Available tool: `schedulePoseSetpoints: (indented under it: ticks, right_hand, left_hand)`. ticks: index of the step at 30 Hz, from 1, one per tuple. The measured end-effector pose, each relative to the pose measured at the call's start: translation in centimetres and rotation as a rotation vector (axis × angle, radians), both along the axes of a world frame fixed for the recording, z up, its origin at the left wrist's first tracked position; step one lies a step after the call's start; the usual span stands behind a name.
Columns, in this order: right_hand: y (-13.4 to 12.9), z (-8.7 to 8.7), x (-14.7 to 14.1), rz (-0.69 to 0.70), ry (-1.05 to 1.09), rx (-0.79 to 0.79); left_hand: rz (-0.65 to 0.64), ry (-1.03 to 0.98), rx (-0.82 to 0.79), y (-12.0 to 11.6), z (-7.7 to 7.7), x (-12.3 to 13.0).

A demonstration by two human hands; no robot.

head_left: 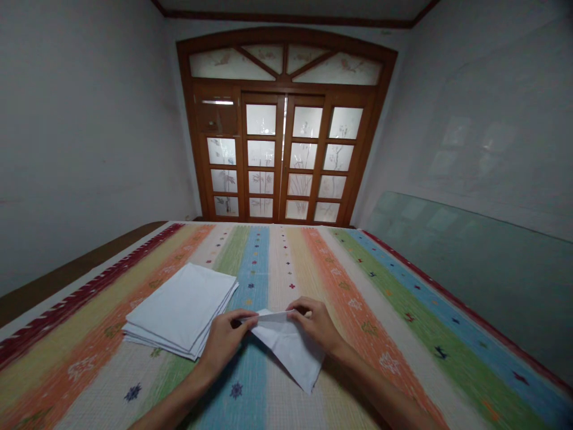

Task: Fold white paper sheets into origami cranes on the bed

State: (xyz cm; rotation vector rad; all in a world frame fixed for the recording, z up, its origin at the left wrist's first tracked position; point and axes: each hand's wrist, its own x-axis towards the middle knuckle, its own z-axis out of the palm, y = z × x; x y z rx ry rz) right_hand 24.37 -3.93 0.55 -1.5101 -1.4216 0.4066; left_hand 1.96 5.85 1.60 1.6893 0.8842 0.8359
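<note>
A white cloth point(290, 343) is held up between my two hands, its top edge drawn out between them and a pointed corner hanging toward me. My left hand point(229, 335) pinches the upper left end between thumb and fingers. At the upper right part of the same edge, my right hand point(316, 322) pinches the cloth, fingers curled. To the left of my left hand lies a stack of white folded cloths point(183, 307), flat on the striped tablecloth, its layers slightly offset.
A multicoloured striped cloth point(255, 257) covers the wide surface under my hands. Wooden doors point(282, 155) with glass panes stand beyond its far edge. A greenish glass panel point(470, 257) leans along the right wall.
</note>
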Motion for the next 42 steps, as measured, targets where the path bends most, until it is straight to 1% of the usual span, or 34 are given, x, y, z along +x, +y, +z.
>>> schedulePoseSetpoints:
  ticks: [2,6,10,14,20,22,25,28,30,33,36,39,41,42]
  right_hand:
    - [0.0,0.1,0.1,-0.019,-0.001,0.022]
    - [-0.1,0.2,0.3,-0.039,0.002,0.050]
    - [0.0,0.4,0.3,-0.048,0.008,0.063]
    - [0.0,0.3,0.3,-0.049,0.027,0.049]
    - [0.1,-0.1,0.4,-0.017,0.073,0.003]
    - [0.2,0.0,0.5,0.002,0.077,-0.014]
    - [0.0,0.3,0.2,0.050,0.072,-0.041]
    - [-0.2,0.6,-0.5,0.104,0.050,-0.060]
    - [-0.4,0.8,-1.1,0.148,0.014,-0.059]
    - [-0.7,0.9,-1.6,0.180,-0.048,-0.034]
    - [-0.9,0.9,-1.6,0.119,-0.093,0.032]
    - [-0.7,0.7,-1.1,-0.049,-0.093,0.153]
    - [-0.5,0.3,-0.8,-0.161,-0.019,0.189]
    - [-0.3,0.0,-0.6,-0.193,0.049,0.179]
  left_hand:
    - [0.002,-0.032,-0.054,0.1,-0.1,0.0]
    - [0.011,-0.072,-0.090,0.2,-0.5,0.0]
    - [0.037,-0.079,-0.068,0.4,-0.7,0.1]
    - [0.053,-0.097,-0.016,0.2,-0.5,0.1]
    - [-0.072,-0.058,-0.102,0.0,0.2,0.0]
    - [-0.131,-0.021,-0.042,-0.1,0.5,-0.2]
    - [-0.263,0.047,0.063,-0.6,1.0,-0.3]
    - [-0.373,0.129,0.083,-1.3,1.2,-0.3]
    - [-0.420,0.192,0.092,-1.7,1.2,-0.1]
    - [-0.430,0.253,0.090,-1.8,0.9,0.1]
    - [-0.402,0.238,0.079,-1.4,0.4,0.1]
    - [-0.351,0.166,0.046,-0.7,-0.1,0.1]
    - [-0.314,0.087,-0.038,-0.3,-0.2,0.1]
    - [-0.299,0.041,-0.098,-0.2,-0.3,0.2]
